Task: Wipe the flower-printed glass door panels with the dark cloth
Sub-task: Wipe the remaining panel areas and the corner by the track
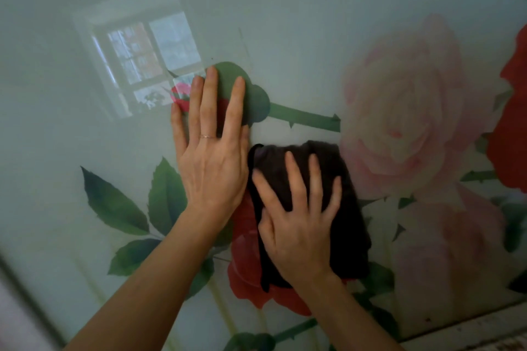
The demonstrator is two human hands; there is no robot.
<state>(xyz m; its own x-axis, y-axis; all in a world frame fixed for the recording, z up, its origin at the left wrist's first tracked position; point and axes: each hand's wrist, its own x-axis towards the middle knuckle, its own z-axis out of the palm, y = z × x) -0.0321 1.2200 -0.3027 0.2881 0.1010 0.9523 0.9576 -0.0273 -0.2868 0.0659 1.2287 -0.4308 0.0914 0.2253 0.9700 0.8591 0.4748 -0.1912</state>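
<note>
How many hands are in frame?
2. Left hand flat on the glass door, fingers straight; right hand pressing the dark cloth beside it. Neither is hidden.

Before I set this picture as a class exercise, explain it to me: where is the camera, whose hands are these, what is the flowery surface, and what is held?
No machine: one camera, worn on a person's head, looks at their own bare hands. The surface is a glass door panel printed with a pink rose, a red rose and leaves; the window is only a reflection. The left hand lies flat on the glass. The right hand presses the dark cloth against it with spread fingers.
</note>
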